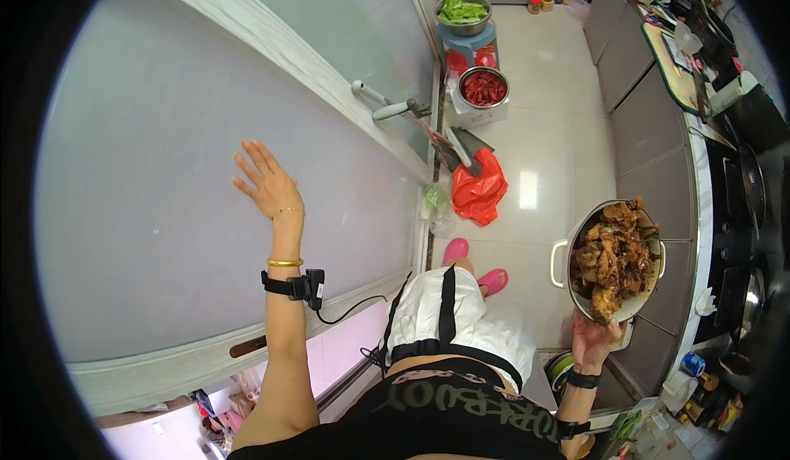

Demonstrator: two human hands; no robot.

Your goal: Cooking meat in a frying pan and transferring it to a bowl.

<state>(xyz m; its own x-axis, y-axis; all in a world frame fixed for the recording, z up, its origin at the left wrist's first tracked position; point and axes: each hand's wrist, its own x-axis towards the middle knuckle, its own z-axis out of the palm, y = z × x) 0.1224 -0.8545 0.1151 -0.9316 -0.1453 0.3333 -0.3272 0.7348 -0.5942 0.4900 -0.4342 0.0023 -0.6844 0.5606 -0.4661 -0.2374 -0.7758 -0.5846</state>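
Note:
My left hand (270, 187) is stretched out with its fingers apart, against or just in front of a frosted sliding door panel (164, 213); whether it touches the panel I cannot tell. Nothing is in it. On the right, my right hand (594, 341) supports a pale two-handled pot (560, 264) from its near side and underneath. Browned, saucy pieces of cooked meat (613, 258) are heaped in the pot, rising above its rim. The fingers under the pot are hidden.
A bowl of green vegetables (464, 14) sits on a blue stool (467, 42), with a bowl of red pieces (484, 88) nearer. A red plastic bag (480, 188) lies on the tiled floor (547, 143). Along the right runs a counter with a stove (732, 238) and cutting board (671, 69).

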